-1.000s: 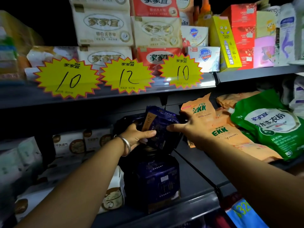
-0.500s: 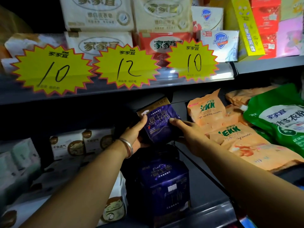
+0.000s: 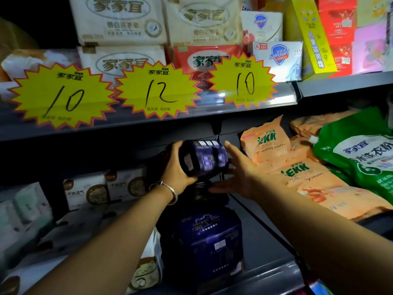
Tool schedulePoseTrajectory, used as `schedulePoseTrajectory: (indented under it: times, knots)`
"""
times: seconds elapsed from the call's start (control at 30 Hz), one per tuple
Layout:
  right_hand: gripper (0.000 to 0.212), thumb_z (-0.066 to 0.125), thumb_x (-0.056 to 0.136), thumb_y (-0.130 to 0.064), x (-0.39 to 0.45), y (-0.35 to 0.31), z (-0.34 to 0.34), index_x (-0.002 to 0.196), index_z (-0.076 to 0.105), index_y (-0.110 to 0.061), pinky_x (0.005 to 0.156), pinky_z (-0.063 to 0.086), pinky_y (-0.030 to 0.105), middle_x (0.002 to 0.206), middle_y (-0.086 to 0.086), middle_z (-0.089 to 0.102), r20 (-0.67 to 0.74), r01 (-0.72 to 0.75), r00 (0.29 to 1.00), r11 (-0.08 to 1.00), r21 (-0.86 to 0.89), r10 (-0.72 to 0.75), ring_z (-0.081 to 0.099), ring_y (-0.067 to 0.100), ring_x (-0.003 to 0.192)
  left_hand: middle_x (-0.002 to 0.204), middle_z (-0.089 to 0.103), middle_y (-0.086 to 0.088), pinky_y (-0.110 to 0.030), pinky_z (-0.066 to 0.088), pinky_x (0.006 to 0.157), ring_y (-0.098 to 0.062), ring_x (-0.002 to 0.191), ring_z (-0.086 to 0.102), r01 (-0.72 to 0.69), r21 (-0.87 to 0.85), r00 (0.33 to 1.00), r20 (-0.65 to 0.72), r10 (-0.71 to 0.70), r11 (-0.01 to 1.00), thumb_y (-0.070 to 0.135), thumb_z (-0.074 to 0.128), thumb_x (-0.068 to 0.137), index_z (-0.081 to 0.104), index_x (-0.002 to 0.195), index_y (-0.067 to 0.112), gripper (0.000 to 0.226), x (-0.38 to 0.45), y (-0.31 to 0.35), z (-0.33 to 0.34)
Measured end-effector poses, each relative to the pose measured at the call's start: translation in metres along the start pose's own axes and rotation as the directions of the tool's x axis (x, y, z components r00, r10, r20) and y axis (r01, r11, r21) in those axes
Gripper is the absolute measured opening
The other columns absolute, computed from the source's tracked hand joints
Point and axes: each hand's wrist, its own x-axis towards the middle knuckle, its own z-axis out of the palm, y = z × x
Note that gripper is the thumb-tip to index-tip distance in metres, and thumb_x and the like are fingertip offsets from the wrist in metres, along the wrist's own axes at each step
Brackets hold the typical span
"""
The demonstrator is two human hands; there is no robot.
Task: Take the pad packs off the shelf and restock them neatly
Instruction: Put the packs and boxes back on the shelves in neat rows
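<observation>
Setting: shop shelving in dim light, two tiers in view, seen from the person's head looking forward and down.
Upper shelf (image 3: 344,85): cream and red laundry soap packs (image 3: 119,20) stacked at left and centre; Safeguard soap boxes (image 3: 278,58) to their right; a tall yellow box (image 3: 312,37) and red cartons (image 3: 338,35) at far right.
Price tags: three yellow starburst cards (image 3: 158,90) clipped along the upper shelf's front edge, reading 10, 12 and 10 from left to right.
Lower shelf (image 3: 268,273): dark, with a thin divider rail (image 3: 265,222) running from near to far.
Task item: purple pad pack (image 3: 204,159) held in the air under the upper shelf, turned so one narrow end faces the camera; edges blurred.
Left hand (image 3: 176,167): grips the pad pack from its left side, fingers curled over the top and thumb beneath; a silver bangle (image 3: 170,190) sits on the wrist.
Right hand (image 3: 238,169): fingers straight and spread, fingertips touching the right side of the pad pack, not wrapped around it.
Stock below: a large dark purple pad bundle (image 3: 210,243) stands on the lower shelf directly under the held pack, near the front edge.
Left of bundle: white boxes (image 3: 87,190) with brown round marks, far back, and pale packs (image 3: 23,209) nearer; print too small to read.
Right of divider: orange EKK washing powder bags (image 3: 297,173) lying tilted, with a green detergent bag (image 3: 359,154) resting over them at far right.
</observation>
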Motion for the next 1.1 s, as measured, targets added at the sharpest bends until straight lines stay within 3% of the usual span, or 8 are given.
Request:
schedulePoseTrajectory:
  times: [0.13,0.23,0.33,0.47,0.53,0.63,0.9,1.1]
  knots:
    - [0.042,0.054,0.087,-0.055,-0.003,-0.001,0.004,0.085,0.058,-0.013,0.096,0.042,0.06,0.085,0.011,0.059,-0.044,-0.068,0.996,0.992,0.111,0.073,0.056,0.029,0.079,0.155,0.01,0.006,-0.028,0.024,0.114,-0.02,0.144,0.016,-0.229,0.265,0.972,0.107,0.208,0.937,-0.002,0.079,0.065,0.043,0.135,0.024,0.083,-0.002,-0.011,0.0]
    - [0.049,0.064,0.081,-0.052,0.01,0.007,0.01,0.105,0.061,-0.01,0.078,0.052,0.052,0.095,0.015,0.064,-0.066,-0.105,0.991,0.98,0.167,0.117,0.06,0.032,0.085,0.151,-0.004,0.018,-0.028,0.026,0.113,-0.019,0.146,0.003,-0.298,0.255,0.947,0.196,0.253,0.92,-0.014,0.068,0.071,0.032,0.132,0.049,0.095,-0.003,-0.004,-0.002]
    - [0.074,0.075,0.062,-0.046,0.024,0.014,0.013,0.123,0.054,-0.011,0.06,0.055,0.046,0.107,0.019,0.066,-0.153,0.023,0.988,0.985,0.171,0.003,0.066,0.036,0.089,0.157,-0.011,0.007,-0.029,0.02,0.116,-0.015,0.146,-0.001,-0.104,0.231,0.981,0.184,0.062,0.967,-0.02,0.057,0.074,0.009,0.137,0.05,0.105,-0.007,0.0,-0.003]
    - [0.104,0.078,0.043,-0.043,0.031,0.022,0.009,0.131,0.043,-0.002,0.054,0.053,0.041,0.117,0.028,0.058,-0.219,0.164,0.968,0.97,0.181,-0.123,0.065,0.037,0.079,0.151,0.028,-0.012,-0.049,0.04,0.105,-0.034,0.131,0.04,0.396,-0.168,0.915,-0.013,-0.404,0.903,0.002,0.05,0.091,0.017,0.147,0.03,0.07,-0.002,-0.005,-0.002]
    - [0.102,0.078,0.047,-0.041,0.029,0.026,0.009,0.132,0.041,0.002,0.051,0.052,0.039,0.116,0.03,0.057,-0.209,0.201,0.965,0.958,0.202,-0.159,0.064,0.036,0.076,0.143,0.04,-0.01,-0.051,0.052,0.088,-0.032,0.124,0.047,0.571,-0.376,0.811,0.116,-0.574,0.73,0.045,0.052,0.091,0.036,0.135,0.024,0.051,0.001,0.001,-0.003]
    - [0.077,0.074,0.07,-0.03,0.025,0.033,0.011,0.132,0.042,0.0,0.054,0.054,0.038,0.112,0.027,0.056,-0.174,0.222,0.968,0.94,0.258,-0.181,0.064,0.037,0.082,0.143,0.039,0.0,-0.044,0.059,0.068,-0.027,0.126,0.047,0.674,-0.431,0.737,0.335,-0.588,0.599,0.075,0.061,0.063,0.033,0.139,0.033,0.092,0.0,0.014,0.001]
    - [0.036,0.063,0.082,-0.016,0.021,0.033,0.006,0.117,0.054,-0.009,0.068,0.051,0.035,0.095,0.009,0.061,-0.036,0.187,0.982,0.978,0.089,-0.184,0.061,0.023,0.079,0.118,0.057,-0.008,-0.053,0.052,0.08,-0.029,0.101,0.061,0.57,-0.572,0.784,0.165,-0.598,0.59,0.013,0.076,0.074,0.034,0.123,0.021,0.065,0.001,0.009,0.001]
    - [0.049,0.069,0.083,-0.022,0.022,0.027,0.006,0.126,0.051,-0.004,0.084,0.054,0.051,0.109,0.01,0.058,-0.034,0.156,0.987,0.987,0.026,-0.155,0.061,0.027,0.097,0.104,0.062,-0.011,-0.064,0.049,0.084,-0.035,0.103,0.062,0.513,-0.597,0.814,0.11,-0.57,0.617,0.011,0.082,0.061,0.041,0.108,0.017,0.063,-0.003,0.012,-0.004]
